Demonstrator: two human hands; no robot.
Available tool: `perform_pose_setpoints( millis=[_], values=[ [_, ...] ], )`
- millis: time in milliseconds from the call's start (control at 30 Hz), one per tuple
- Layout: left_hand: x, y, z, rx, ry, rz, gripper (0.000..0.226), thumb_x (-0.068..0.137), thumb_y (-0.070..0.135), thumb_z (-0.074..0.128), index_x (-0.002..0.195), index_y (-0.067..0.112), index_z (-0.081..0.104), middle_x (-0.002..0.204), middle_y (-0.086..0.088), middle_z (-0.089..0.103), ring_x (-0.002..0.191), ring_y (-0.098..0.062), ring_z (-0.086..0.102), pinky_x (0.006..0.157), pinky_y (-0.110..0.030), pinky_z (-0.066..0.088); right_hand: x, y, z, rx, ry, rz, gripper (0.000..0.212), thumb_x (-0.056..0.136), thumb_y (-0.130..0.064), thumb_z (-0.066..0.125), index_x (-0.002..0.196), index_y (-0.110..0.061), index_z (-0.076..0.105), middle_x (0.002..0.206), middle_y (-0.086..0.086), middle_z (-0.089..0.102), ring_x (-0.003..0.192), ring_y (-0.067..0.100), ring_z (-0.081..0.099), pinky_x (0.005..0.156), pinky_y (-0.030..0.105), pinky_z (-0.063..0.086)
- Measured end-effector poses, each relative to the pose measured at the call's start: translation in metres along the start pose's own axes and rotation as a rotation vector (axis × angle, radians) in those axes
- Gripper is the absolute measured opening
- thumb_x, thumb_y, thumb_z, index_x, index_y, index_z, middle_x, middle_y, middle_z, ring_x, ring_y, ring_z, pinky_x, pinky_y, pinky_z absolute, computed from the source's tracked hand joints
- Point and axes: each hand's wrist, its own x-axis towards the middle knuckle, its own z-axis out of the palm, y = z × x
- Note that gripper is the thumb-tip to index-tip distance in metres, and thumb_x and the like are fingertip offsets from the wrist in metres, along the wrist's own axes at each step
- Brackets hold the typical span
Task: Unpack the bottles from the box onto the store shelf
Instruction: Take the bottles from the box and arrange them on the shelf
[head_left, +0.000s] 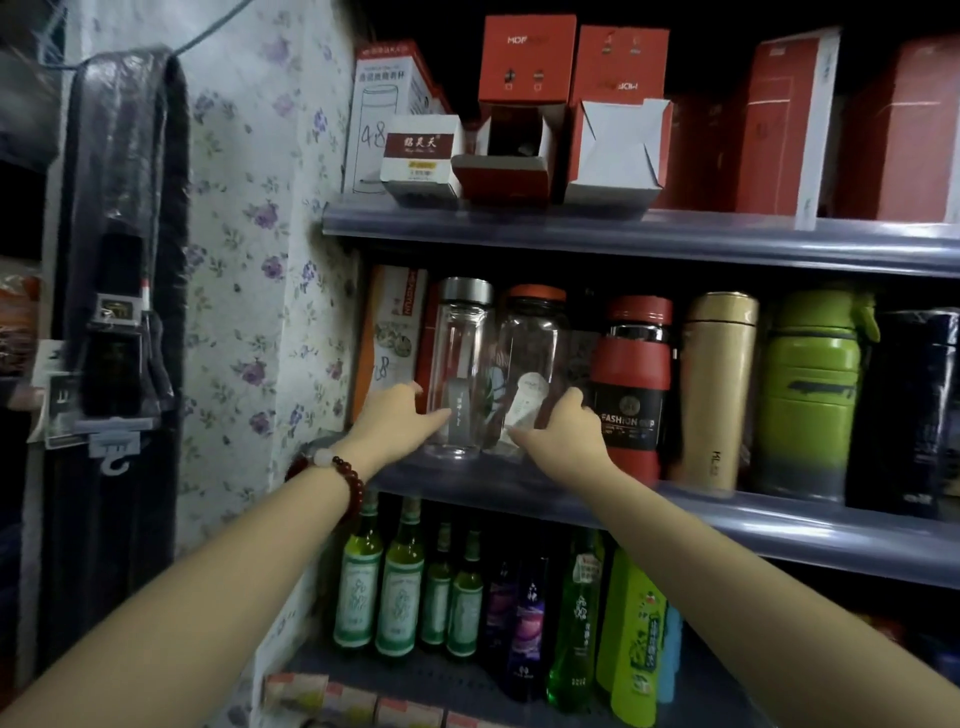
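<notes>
Two clear glass bottles stand side by side at the left end of the middle shelf (779, 525). The left one, a silver-capped bottle (460, 332), has my left hand (397, 421) wrapped around its lower left side. The right one, a red-capped bottle (530, 343), has my right hand (563, 434) against its lower right side. Both hands reach up from below, with a red bead bracelet on the left wrist. Both bottles rest upright on the shelf. The box the bottles came from is outside the view.
To the right on the same shelf stand a red flask (631, 384), a gold flask (714, 389), a green flask (810, 395) and a dark one. Red and white boxes (524, 57) fill the top shelf. Green drink bottles (400, 582) stand below. Floral wallpaper (249, 260) borders the left.
</notes>
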Motion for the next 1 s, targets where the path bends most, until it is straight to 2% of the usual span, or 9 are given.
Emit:
perform_pose_setpoints(
  millis=[100,200,300,367,533,667,767,867,1000],
  values=[
    [0.006,0.006,0.008,-0.151,-0.064,-0.008,0.07,0.086,0.046,0.062,0.141,0.01,0.037,0.117,-0.003,0.063,0.096,-0.014,0.06,0.08,-0.023,0.044,0.007,-0.002,0.008,0.091,0.035,0.028,0.099,0.079,-0.034,0.077,0.147,0.0,0.013,0.142,0.023,0.036,0.128,0.036,0.043,0.099,0.038,0.042],
    [0.016,0.001,0.018,-0.21,-0.108,-0.03,0.082,0.077,0.049,0.071,0.14,0.014,0.033,0.118,-0.003,0.063,0.097,-0.017,0.063,0.084,-0.032,0.052,0.014,-0.004,0.016,0.191,0.058,0.063,0.112,0.074,-0.037,0.081,0.15,-0.003,0.006,0.147,0.021,0.034,0.133,0.034,0.041,0.101,0.038,0.042],
    [0.018,-0.005,0.023,-0.239,-0.111,-0.045,0.088,0.072,0.051,0.075,0.14,0.018,0.031,0.127,-0.003,0.057,0.105,-0.017,0.058,0.09,-0.034,0.049,0.017,-0.001,0.023,0.197,0.096,0.078,0.113,0.07,-0.038,0.084,0.149,-0.005,0.01,0.145,0.02,0.037,0.13,0.034,0.044,0.097,0.04,0.045],
    [0.018,-0.006,0.023,-0.236,-0.115,-0.027,0.088,0.072,0.051,0.074,0.141,0.019,0.031,0.117,0.0,0.06,0.096,-0.013,0.058,0.087,-0.033,0.049,0.019,0.001,0.023,0.164,0.122,0.083,0.11,0.068,-0.037,0.085,0.147,-0.005,0.016,0.141,0.02,0.044,0.124,0.035,0.05,0.094,0.041,0.047],
    [0.019,-0.005,0.015,-0.207,-0.134,0.002,0.08,0.075,0.05,0.072,0.138,0.021,0.034,0.082,0.014,0.053,0.072,0.0,0.051,0.062,-0.019,0.043,0.027,0.007,0.009,0.202,0.045,0.113,0.097,0.067,-0.029,0.087,0.14,-0.006,0.029,0.135,0.015,0.051,0.121,0.031,0.054,0.098,0.036,0.047],
    [0.021,-0.005,0.01,-0.196,-0.151,0.014,0.078,0.075,0.047,0.073,0.137,0.02,0.035,0.081,0.014,0.052,0.075,-0.001,0.052,0.068,-0.021,0.046,0.03,0.007,0.009,0.23,-0.014,0.115,0.107,0.068,-0.035,0.085,0.147,-0.007,0.02,0.14,0.015,0.048,0.124,0.031,0.053,0.103,0.04,0.046],
    [0.022,-0.007,0.011,-0.186,-0.146,0.028,0.079,0.074,0.05,0.073,0.137,0.02,0.036,0.085,0.012,0.053,0.082,-0.005,0.056,0.075,-0.027,0.05,0.03,0.0,0.021,0.231,0.047,0.136,0.121,0.061,-0.05,0.086,0.149,-0.008,0.015,0.144,0.017,0.041,0.129,0.034,0.048,0.104,0.042,0.045],
    [0.021,-0.011,0.012,-0.19,-0.134,0.038,0.078,0.075,0.048,0.073,0.138,0.02,0.036,0.081,0.015,0.052,0.076,-0.002,0.053,0.068,-0.021,0.046,0.03,0.002,0.024,0.21,0.111,0.132,0.107,0.062,-0.042,0.087,0.141,-0.006,0.025,0.134,0.017,0.049,0.119,0.033,0.055,0.096,0.043,0.05],
    [0.022,-0.011,0.017,-0.194,-0.131,0.014,0.078,0.075,0.049,0.072,0.137,0.021,0.035,0.082,0.011,0.055,0.078,-0.008,0.058,0.078,-0.034,0.052,0.032,0.009,0.009,0.223,-0.05,0.147,0.096,0.068,-0.035,0.083,0.141,-0.006,0.029,0.13,0.011,0.054,0.107,0.025,0.057,0.087,0.034,0.05]
  ],
)
